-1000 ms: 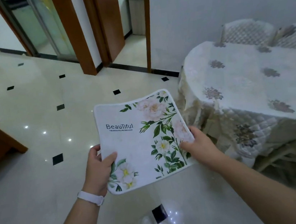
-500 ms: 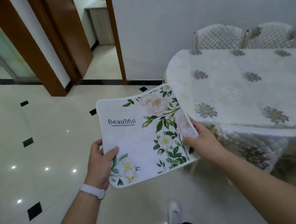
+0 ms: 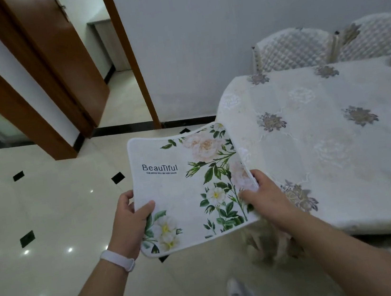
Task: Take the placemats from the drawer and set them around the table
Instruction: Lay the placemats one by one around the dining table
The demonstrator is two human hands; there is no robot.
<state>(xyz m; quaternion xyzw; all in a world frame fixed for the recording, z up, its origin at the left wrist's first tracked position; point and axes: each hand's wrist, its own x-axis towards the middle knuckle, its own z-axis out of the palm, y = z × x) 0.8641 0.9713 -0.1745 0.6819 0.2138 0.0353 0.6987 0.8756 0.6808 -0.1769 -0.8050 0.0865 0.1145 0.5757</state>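
Left hand (image 3: 129,221) and right hand (image 3: 263,196) each pinch a side edge of the floral placemat (image 3: 184,186), thumbs on top.
Placemat is in the air just beside the table (image 3: 336,129), not on it; best to lay its far edge down first, flat and square to the table edge.

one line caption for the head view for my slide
Left hand and right hand hold a floral placemat beside the cloth-covered table.

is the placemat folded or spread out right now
Spread, not folded: the placemat shows its whole printed face, bowed slightly, held in the air by its side edges between the left hand and right hand.
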